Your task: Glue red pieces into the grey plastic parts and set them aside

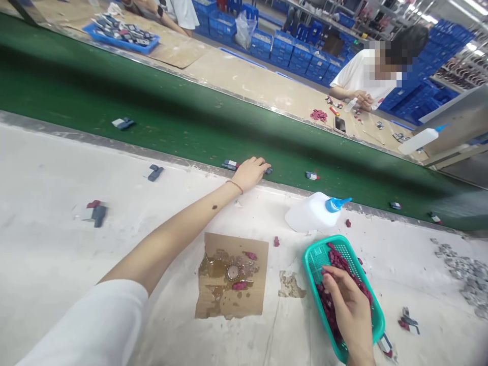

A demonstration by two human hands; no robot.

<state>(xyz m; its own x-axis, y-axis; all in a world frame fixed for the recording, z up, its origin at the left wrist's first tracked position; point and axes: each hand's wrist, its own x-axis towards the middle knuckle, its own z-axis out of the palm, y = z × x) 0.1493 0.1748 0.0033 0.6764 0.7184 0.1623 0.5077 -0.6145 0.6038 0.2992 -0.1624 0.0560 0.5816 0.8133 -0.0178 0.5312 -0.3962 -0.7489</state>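
Note:
My left hand (249,173) reaches over the near edge of the green conveyor belt (183,134). Its fingers are closed round a small dark grey part (269,171) that shows at the fingertips. Just left of that hand lies a grey, white and red part (230,164) on the belt. Over a green plastic basket (311,256) of small dark red pieces (339,258), my right hand (348,305) has thumb and forefinger pinched together; what is between them is too small to make out. A piece of cardboard (253,300), wet with clear liquid, carries two dark red pieces and a round cap.
A white squeeze bottle (310,212) with blue nozzle lies between belt and basket. Loose assembled parts (155,173) and a grey heap (475,279) sit on the near table. Across the belt, a co-worker (366,71) works near a blue tray (141,48) of parts.

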